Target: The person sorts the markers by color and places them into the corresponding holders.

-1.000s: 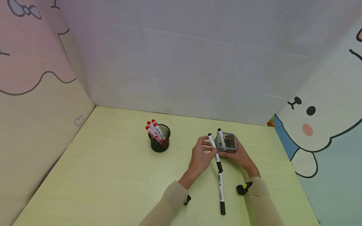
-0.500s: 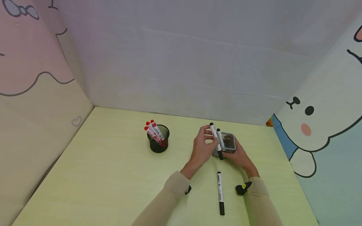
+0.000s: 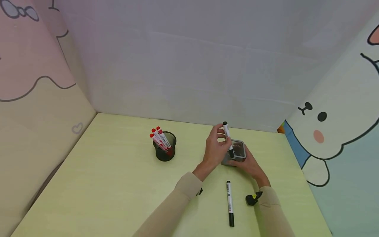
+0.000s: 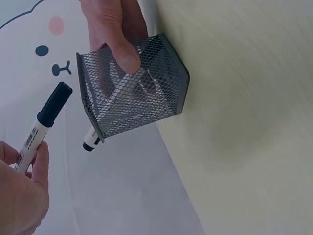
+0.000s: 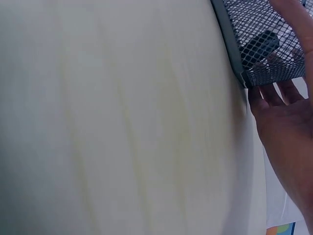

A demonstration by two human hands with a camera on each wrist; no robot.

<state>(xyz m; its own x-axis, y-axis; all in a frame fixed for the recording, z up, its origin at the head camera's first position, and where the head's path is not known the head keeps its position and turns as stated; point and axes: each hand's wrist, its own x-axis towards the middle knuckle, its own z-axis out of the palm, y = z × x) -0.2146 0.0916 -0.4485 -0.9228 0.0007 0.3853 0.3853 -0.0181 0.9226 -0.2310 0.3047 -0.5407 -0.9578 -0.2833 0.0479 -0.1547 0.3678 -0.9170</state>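
Observation:
My left hand [image 3: 214, 148] pinches a white marker [image 3: 227, 131] with its black cap pointing down, over the near left side of a grey mesh pen holder [image 4: 146, 105]. In the left wrist view, that cap is apart from the holder, near its open end. My right hand [image 3: 251, 166] grips the holder, with the thumb along one mesh wall. Inside it stands another white marker [image 4: 90, 139], one end sticking out past the rim; the held marker hides it in the head view. A third black-capped marker [image 3: 230, 200] lies on the table nearer to me.
To the left stands a round black mesh cup [image 3: 165, 155] with several red-capped markers [image 3: 163, 136] leaning in it. A pale wall [image 3: 189, 75] closes off the table's [image 3: 118, 191] back edge, and cartoon-printed panels flank both sides. A small black device [image 3: 251, 199] sits at my right wrist.
My left hand has carried the marker up and away from me, from near the table marker to over the holder. My right hand keeps its grip on the holder.

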